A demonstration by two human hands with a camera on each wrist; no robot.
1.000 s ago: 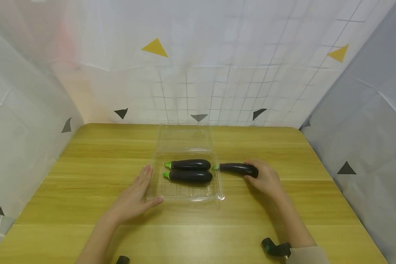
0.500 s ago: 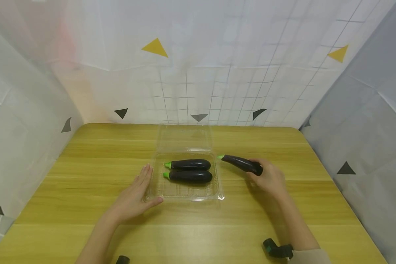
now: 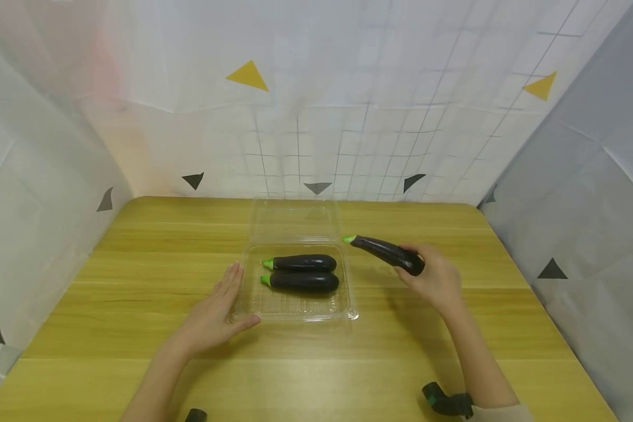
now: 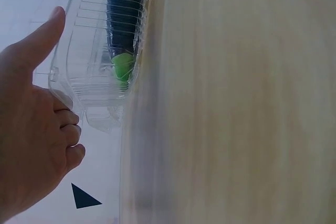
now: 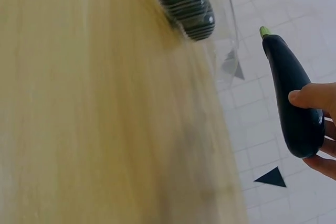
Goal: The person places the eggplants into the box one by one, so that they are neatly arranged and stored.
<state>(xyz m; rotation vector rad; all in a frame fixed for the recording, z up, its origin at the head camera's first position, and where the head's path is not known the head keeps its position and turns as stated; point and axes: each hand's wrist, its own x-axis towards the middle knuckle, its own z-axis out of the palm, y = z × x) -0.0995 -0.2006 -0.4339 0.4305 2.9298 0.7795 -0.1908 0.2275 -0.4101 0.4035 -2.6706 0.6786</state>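
Right hand: the blunt end of the held eggplant (image 3: 387, 252) is pinched between the thumb and fingers of the right hand (image 3: 434, 282).
Held eggplant: it is held above the table (image 3: 316, 375), to the right of the container (image 3: 295, 308) and apart from it; its green stem end is pointed left, and its dark body is slanted in the head view. In the right wrist view it is seen whole against the backdrop (image 3: 316, 58), with the thumb laid across its side.
Left hand: the left hand (image 3: 211, 316) is spread, with the fingers laid along the container's left side and the thumb set apart at its near left corner; nothing is pinched by it in the head view.
Container: it is made of clear plastic and is set on the table between the hands; its clear lid (image 3: 295, 221) is folded open toward the far side.
Packed eggplants: two are laid side by side inside, the far eggplant (image 3: 306, 263) and the near eggplant (image 3: 305, 282), both with green stems turned left.
Table: a wood-grained top is shown, with a shadow cast below the right hand.
Backdrop: the white sheeting is marked with grid lines, yellow triangles (image 3: 249, 76) and dark triangles (image 3: 193, 181).
Right forearm: a black fitting (image 3: 447, 403) is seen beside it, near a pale sleeve (image 3: 501, 414).
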